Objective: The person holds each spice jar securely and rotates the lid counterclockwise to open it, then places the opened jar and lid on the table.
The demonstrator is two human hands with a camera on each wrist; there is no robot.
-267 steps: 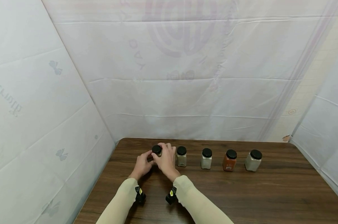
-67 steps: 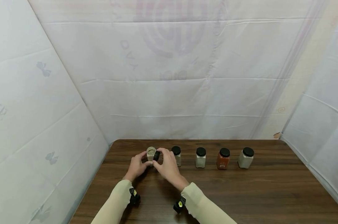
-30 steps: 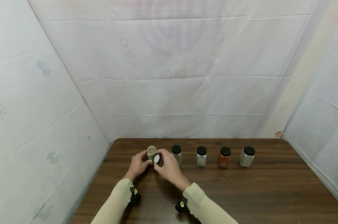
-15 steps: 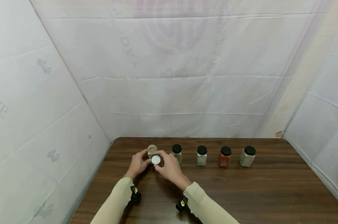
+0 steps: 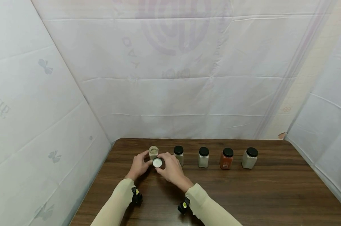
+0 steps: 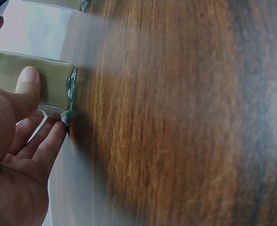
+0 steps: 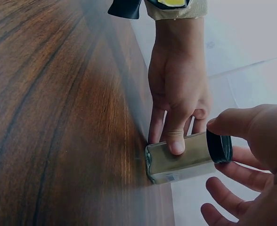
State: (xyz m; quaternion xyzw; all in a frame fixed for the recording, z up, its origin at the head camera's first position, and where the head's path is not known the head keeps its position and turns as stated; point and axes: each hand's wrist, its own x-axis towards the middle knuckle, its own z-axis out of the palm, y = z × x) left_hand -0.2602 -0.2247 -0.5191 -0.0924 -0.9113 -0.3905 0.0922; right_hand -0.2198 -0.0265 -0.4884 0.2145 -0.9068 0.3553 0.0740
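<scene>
My left hand [image 5: 138, 167] holds a small square glass jar [image 5: 153, 154] upright at the table's far left. Its mouth is uncovered, and greenish-tan contents show through the glass [image 6: 53, 89]. In the left wrist view the thumb presses one side while the fingers reach round the other. My right hand [image 5: 171, 169] pinches a black screw lid [image 7: 219, 146] between thumb and fingers. The lid's white inside [image 5: 157, 162] faces the head camera, just in front of the jar, hiding part of its lower front.
To the right, several black-capped jars stand in a row: a greenish one [image 5: 179, 158] close behind my right hand, a whitish one [image 5: 203, 161], an orange-red one [image 5: 226, 162] and a wider pale one [image 5: 248, 161]. White cloth walls [image 5: 170, 100] surround the brown wooden table [image 5: 258, 197].
The lid, on the jar in the oldest frame, came off in my right hand. It then turned from edge-on until its white inside faced the head camera. The left hand stays on the jar.
</scene>
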